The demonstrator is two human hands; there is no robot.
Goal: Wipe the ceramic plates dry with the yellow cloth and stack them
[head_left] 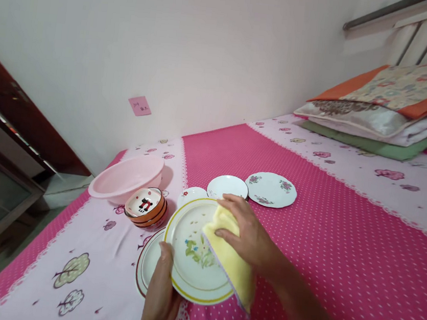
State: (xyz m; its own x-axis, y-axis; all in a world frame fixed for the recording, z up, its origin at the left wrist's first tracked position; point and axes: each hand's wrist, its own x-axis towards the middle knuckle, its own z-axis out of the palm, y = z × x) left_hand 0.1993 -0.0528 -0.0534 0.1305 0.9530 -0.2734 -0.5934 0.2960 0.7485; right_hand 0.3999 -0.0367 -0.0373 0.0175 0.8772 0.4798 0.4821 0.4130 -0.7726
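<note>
My left hand (162,290) grips the lower left rim of a white plate (192,245) with a yellow edge and a green plant design, thumb on its face. My right hand (246,230) is closed on a yellow cloth (234,262), which lies against the plate's right side and hangs past its rim. Below and behind the held plate, a plate with a brown rim (145,263) rests on the bed, partly covered. Just beyond are a small white dish with a red flower (190,194), a dark-rimmed white dish (226,184) and a flowered white plate (272,190).
Stacked orange bowls (146,206) with a cat picture stand beside a pink basin (126,178) at the left. Folded bedding and pillows (380,115) are piled at the back right. A white wall (210,52) rises behind the pink patterned bedspread (343,236).
</note>
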